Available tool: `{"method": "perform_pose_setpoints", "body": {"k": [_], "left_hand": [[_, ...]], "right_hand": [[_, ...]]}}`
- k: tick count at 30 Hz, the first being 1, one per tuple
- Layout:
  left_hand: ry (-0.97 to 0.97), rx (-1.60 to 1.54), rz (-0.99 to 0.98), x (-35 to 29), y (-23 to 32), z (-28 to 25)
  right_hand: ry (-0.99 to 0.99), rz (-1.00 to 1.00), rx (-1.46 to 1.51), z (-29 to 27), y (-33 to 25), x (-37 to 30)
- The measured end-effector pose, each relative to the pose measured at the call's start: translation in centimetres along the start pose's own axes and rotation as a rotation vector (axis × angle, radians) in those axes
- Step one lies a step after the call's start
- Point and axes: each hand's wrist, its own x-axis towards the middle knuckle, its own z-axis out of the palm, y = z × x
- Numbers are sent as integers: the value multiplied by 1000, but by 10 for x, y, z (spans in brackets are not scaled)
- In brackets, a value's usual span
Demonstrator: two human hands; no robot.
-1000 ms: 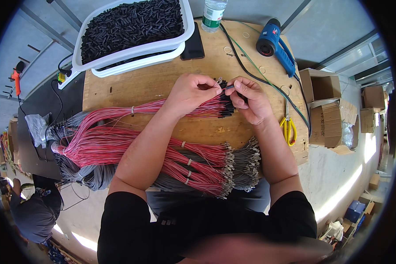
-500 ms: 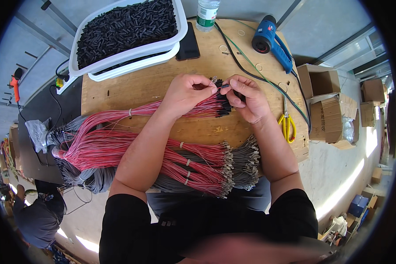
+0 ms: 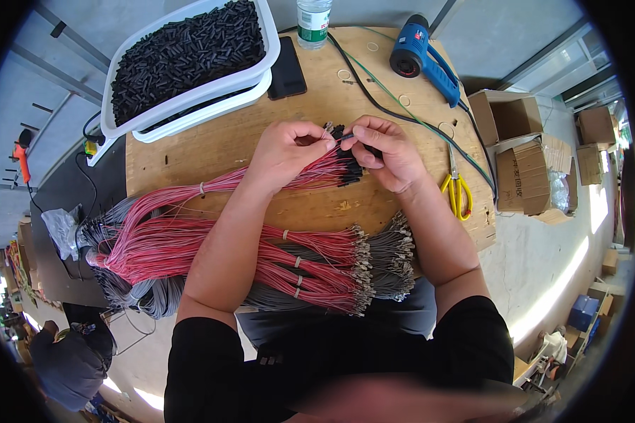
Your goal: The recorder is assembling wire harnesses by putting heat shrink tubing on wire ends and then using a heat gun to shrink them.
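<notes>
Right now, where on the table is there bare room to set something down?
The table is bare between the tub and upper red wires, left of the left hand; and between upper and lower red wires, between the forearms. Crowded: lower left, where red and grey wires heap, and around the right hand, by the black ends.

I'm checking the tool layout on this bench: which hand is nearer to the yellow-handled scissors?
Right. The right hand is to the left of the yellow-handled scissors, not touching them; the left hand is farther left, beyond the right hand.
</notes>
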Motion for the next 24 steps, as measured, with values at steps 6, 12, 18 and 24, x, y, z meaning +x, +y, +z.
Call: {"method": "perform_pose_setpoints", "body": {"k": [6, 12, 18, 24], "left_hand": [[30, -3, 38, 3, -9, 1], [83, 47, 83, 5, -15, 1], [78, 101, 73, 3, -4, 1], [56, -58, 21, 1, -8, 3]], "right_hand": [[120, -96, 17, -11, -5, 4], [197, -174, 131, -23, -5, 10], [389, -168, 323, -38, -4, 16], [404, -206, 408, -45, -4, 19]]}}
